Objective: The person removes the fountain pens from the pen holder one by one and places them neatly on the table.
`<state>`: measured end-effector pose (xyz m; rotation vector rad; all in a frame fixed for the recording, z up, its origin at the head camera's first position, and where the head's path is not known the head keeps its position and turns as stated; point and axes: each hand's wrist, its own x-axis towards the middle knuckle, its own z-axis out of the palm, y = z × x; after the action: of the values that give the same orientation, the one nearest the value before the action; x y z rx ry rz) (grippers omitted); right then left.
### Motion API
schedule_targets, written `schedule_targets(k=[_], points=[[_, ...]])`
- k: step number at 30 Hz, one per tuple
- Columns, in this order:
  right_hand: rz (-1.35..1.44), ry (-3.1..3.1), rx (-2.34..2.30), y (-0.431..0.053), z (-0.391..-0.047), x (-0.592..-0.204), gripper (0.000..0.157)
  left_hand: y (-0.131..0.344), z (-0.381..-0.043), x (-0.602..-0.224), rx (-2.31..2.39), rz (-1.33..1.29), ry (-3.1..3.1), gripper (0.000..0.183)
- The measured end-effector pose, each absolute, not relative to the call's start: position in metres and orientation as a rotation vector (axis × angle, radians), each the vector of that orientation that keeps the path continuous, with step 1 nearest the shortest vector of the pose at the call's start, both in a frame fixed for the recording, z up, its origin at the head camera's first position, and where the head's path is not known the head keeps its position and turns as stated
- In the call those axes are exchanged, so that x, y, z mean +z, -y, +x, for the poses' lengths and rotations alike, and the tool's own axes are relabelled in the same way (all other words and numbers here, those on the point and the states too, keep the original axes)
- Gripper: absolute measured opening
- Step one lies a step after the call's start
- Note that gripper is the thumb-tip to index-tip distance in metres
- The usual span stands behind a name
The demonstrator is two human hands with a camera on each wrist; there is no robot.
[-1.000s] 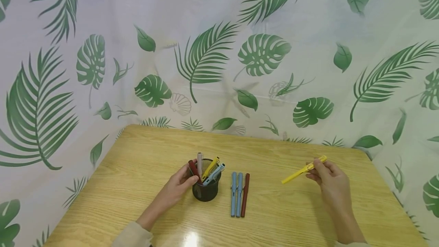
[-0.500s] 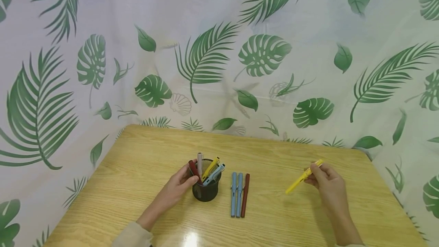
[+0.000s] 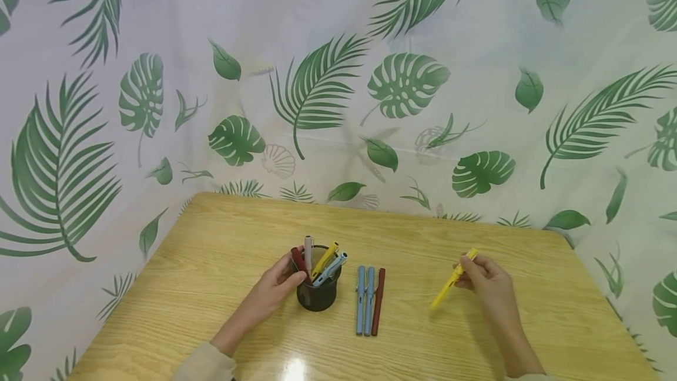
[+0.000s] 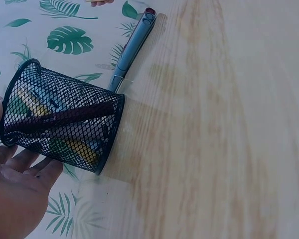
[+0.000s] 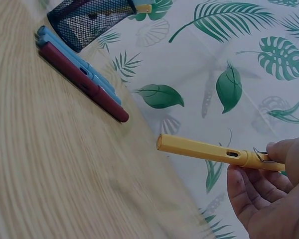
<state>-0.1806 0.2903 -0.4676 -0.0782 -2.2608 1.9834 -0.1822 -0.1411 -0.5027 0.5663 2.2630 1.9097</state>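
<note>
My left hand point(image 3: 270, 293) grips the side of a black mesh pen holder point(image 3: 316, 298), fingers and thumb near its rim. Inside it stand a dark red pen point(image 3: 300, 263), a pale grey pen point(image 3: 308, 250), a yellow pen point(image 3: 324, 258) and a light blue pen point(image 3: 331, 269). Farther right, my right hand point(image 3: 492, 287) pinches another yellow pen point(image 5: 204, 149) near its clip end, between thumb and fingers. That pen slants down to the left above the table. Two blue pens point(image 3: 365, 301) and a dark red pen point(image 3: 378, 301) lie side by side between the hands.
The wooden table point(image 3: 238, 234) reaches back to a white cloth point(image 3: 338, 157) printed with green leaves, which hangs behind it and along the left. A bright reflection sits at the table's front.
My right hand has moved left and slightly down with the yellow pen, which now slants more steeply. The left hand and the pen holder have stayed in place.
</note>
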Motion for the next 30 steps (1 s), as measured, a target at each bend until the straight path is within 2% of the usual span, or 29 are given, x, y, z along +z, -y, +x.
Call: schedule_targets(k=[5, 13, 30], points=[[-0.066, 2.325, 1.94, -0.282, -0.182, -0.469, 0.048, 0.141, -0.181, -0.502, 1.914, 0.567, -2.27, 0.063], [-0.105, 2.399, 1.912, -0.27, -0.186, -0.473, 0.049, 0.141, -0.181, -0.503, 1.904, 0.557, -2.268, 0.063], [-0.18, 2.494, 1.932, -0.249, -0.191, -0.482, 0.045, 0.141, -0.181, -0.502, 1.913, 0.553, -2.269, 0.062]])
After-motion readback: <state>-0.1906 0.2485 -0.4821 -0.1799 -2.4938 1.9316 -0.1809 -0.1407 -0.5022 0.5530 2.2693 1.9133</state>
